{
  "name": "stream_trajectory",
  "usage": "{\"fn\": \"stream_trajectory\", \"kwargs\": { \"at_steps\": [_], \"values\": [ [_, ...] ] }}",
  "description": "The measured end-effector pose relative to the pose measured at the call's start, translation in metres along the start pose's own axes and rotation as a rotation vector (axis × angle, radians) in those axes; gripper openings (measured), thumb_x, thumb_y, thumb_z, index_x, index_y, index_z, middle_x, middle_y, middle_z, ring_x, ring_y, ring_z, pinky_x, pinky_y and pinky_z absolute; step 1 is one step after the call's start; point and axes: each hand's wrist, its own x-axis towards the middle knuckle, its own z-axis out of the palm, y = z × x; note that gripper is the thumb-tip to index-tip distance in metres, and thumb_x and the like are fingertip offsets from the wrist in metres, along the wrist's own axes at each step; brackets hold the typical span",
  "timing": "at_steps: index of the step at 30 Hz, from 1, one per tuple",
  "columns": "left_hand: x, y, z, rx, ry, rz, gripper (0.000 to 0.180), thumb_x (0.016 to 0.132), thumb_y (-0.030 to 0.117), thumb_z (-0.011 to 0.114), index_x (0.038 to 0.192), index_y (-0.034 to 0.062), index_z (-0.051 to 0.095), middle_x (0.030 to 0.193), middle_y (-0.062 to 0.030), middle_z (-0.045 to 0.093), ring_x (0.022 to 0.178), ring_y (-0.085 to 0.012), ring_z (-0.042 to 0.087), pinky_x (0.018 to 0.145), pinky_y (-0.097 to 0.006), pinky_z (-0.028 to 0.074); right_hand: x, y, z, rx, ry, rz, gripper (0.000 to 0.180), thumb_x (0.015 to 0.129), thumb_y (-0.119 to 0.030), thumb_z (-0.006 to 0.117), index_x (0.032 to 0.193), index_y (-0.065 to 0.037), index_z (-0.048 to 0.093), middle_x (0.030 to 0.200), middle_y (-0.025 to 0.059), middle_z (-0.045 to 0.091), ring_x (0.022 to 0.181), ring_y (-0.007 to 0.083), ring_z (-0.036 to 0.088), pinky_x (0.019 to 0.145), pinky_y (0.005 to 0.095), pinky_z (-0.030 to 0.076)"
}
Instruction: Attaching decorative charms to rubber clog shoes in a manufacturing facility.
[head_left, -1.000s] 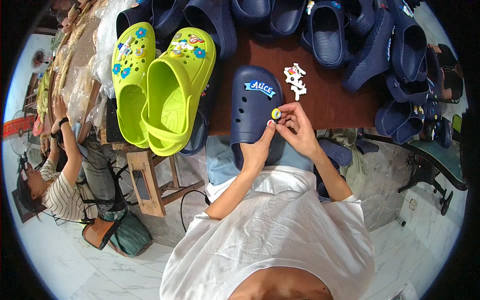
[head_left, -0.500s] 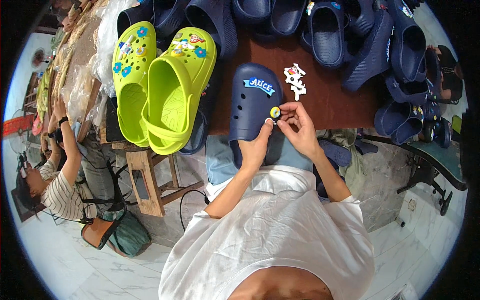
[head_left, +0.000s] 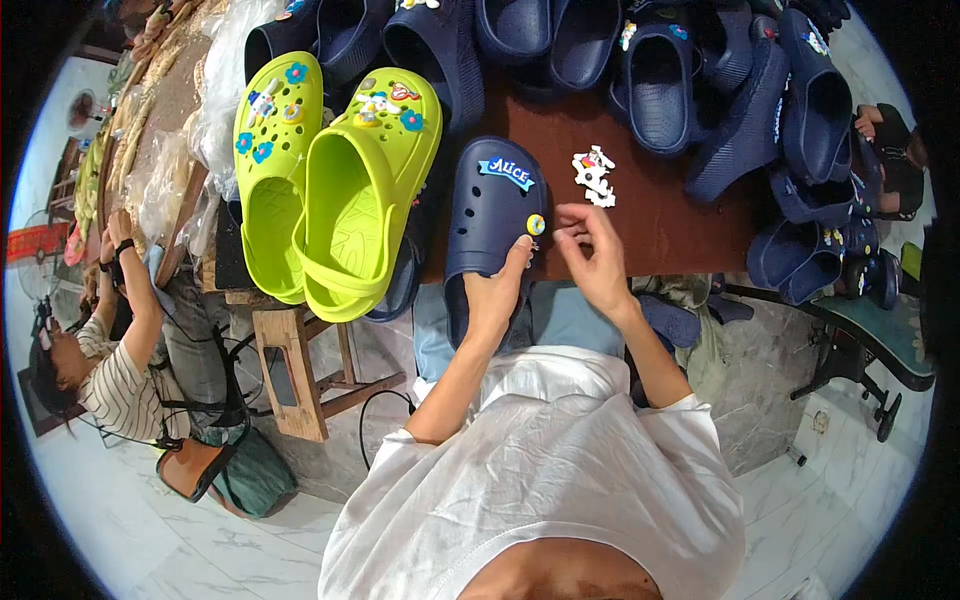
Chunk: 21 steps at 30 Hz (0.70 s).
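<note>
A navy clog (head_left: 492, 225) is gripped by my left hand (head_left: 490, 300), whose fingers go inside the opening while the thumb presses on the upper. A blue name-banner charm (head_left: 506, 174) sits near the toe. Beside the thumb tip is a round yellow-and-blue charm (head_left: 536, 225), and a small light charm just below it is partly hidden. My right hand (head_left: 598, 262) hovers just right of the clog, not touching it, fingers loosely curled and apart with nothing visible in them. Beyond it, several loose white figure charms (head_left: 594, 178) lie on the brown tabletop (head_left: 655, 225).
A decorated pair of lime-green clogs (head_left: 345, 215) stands at the left. Several navy clogs (head_left: 660, 95) crowd the table's far and right sides. A wooden stool (head_left: 290, 375) is below the left edge. Another person (head_left: 125, 370) works at the far left; a further person's arm shows at the right.
My right hand has drawn off the clog's side and its fingers have parted. The clog, with my left hand on it, has shifted slightly left. The whole view has moved a little.
</note>
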Motion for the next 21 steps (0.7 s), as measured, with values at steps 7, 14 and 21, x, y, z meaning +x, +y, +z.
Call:
{"fn": "stream_trajectory", "kwargs": {
  "at_steps": [7,14,21],
  "values": [
    [0.008,-0.016,-0.013,-0.138,-0.076,0.016,0.048,0.086,0.013,0.07,0.125,-0.0061,0.051,0.12,-0.0132,0.059,0.106,-0.0172,0.059,0.092,-0.029,0.047,0.024,0.025,-0.041,-0.258,0.187,-0.006,0.022,0.088,-0.004,0.061,0.11,-0.003,0.06,0.099,0.011,0.059,0.082,0.0201,0.061,0.072,0.0318,0.051],
    [0.003,-0.013,-0.01,-0.195,-0.077,-0.037,0.048,0.086,0.011,0.07,0.126,-0.0051,0.049,0.119,-0.0131,0.059,0.104,-0.0174,0.06,0.092,-0.03,0.048,0.038,0.019,-0.035,-0.532,0.182,-0.154,0.023,0.086,-0.008,0.064,0.109,-0.005,0.061,0.099,0.0125,0.058,0.086,0.0292,0.061,0.076,0.0379,0.048],
    [-0.001,-0.012,-0.01,-0.114,-0.094,0.027,0.034,0.089,0.012,0.066,0.117,-0.005,0.057,0.107,-0.0081,0.065,0.092,-0.013,0.062,0.083,-0.027,0.05,0.011,-0.018,0.003,-0.136,-0.078,-0.08,0.018,0.086,-0.007,0.067,0.103,-0.003,0.064,0.096,0.0095,0.059,0.083,0.0213,0.064,0.071,0.029,0.053]
  ]
}}
